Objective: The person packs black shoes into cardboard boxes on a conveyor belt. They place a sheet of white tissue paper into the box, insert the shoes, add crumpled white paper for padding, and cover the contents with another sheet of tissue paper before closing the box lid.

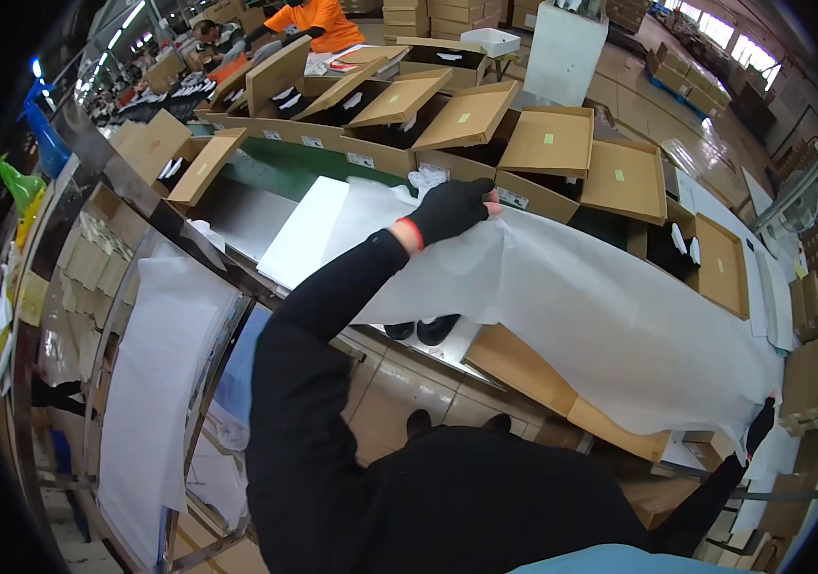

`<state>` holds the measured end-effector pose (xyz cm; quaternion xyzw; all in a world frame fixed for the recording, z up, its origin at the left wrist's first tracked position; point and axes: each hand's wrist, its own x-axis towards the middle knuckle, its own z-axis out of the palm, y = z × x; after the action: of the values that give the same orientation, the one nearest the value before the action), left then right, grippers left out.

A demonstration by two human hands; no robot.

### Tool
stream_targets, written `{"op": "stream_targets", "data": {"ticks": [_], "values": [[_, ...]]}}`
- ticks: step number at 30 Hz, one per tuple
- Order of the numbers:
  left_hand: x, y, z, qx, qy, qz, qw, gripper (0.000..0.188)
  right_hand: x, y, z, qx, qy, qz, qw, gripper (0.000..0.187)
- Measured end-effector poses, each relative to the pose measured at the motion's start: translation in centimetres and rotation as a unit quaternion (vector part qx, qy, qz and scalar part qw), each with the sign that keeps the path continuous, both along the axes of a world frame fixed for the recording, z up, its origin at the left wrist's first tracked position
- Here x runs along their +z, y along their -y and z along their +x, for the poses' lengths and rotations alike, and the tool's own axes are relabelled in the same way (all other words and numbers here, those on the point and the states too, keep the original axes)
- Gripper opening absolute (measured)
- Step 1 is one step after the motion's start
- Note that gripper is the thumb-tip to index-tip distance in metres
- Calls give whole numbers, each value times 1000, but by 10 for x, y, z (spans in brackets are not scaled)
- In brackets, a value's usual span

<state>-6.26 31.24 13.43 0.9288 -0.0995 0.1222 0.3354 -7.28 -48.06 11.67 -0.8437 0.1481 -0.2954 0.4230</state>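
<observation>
A large translucent sheet of white tissue paper (610, 306) stretches between my two hands. My left hand (452, 209), in a black glove with bare fingertips, is closed on its upper edge near the middle of the view. At the far right, my right hand (761, 427), also gloved in black, grips the sheet's other end. Beneath the paper, two black shoes (439, 329) show only in part on the bench. A brown cardboard box part (524, 368) lies under the paper's near edge, mostly covered. Beyond my left hand sits crumpled white paper (426, 179).
Several open brown shoeboxes (548, 143) with lifted lids line the far side. White sheets (304, 230) lie left of my hand. More white paper (155, 383) covers a rack at left. Stacked cartons (811, 378) stand at right. Across the line works a person in orange (323, 24).
</observation>
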Motion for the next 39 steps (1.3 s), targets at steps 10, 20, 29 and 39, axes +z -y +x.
{"op": "stream_targets", "data": {"ticks": [10, 20, 29, 39], "values": [[-129, 29, 100, 12, -11, 87, 996, 37, -100, 156, 20, -16, -112, -242, 964, 42], [-169, 49, 81, 252, 72, 384, 885, 52, -110, 270, 32, -36, -168, 195, 966, 50], [-181, 213, -32, 86, -18, 187, 978, 48, -105, 327, 54, 122, -146, -238, 952, 37], [-152, 138, 20, 313, 40, 246, 917, 47, 9, 139, 121, -107, -25, -538, 836, 79]]}}
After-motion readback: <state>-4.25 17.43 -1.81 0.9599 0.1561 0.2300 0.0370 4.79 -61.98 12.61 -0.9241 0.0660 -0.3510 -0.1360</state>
